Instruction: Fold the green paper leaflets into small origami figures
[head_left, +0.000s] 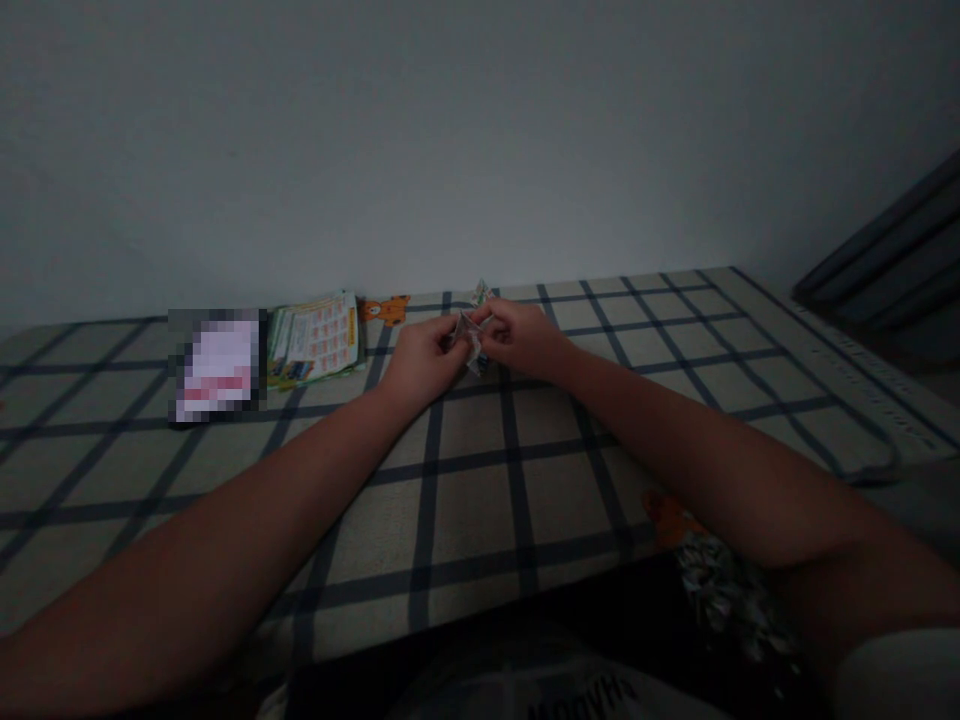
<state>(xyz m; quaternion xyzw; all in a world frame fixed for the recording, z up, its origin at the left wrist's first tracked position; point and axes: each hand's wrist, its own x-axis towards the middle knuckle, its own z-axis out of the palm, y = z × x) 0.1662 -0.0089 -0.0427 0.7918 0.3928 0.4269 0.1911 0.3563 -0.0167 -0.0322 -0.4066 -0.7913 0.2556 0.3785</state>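
Observation:
Between my two hands is a small folded piece of printed paper, with pointed corners sticking up and down. My left hand pinches its left side between thumb and fingers. From the right, my right hand pinches the same paper, fingers bent over its upper part. Both hands are just above the checked cloth, close to each other. The fingers hide much of the folded paper, and the dim light blurs its exact shape.
The checked cloth covers the surface up to a plain wall. Printed leaflets lie at left, beside a pixelated object with a lit face. Several crumpled or folded paper pieces are heaped near my right forearm.

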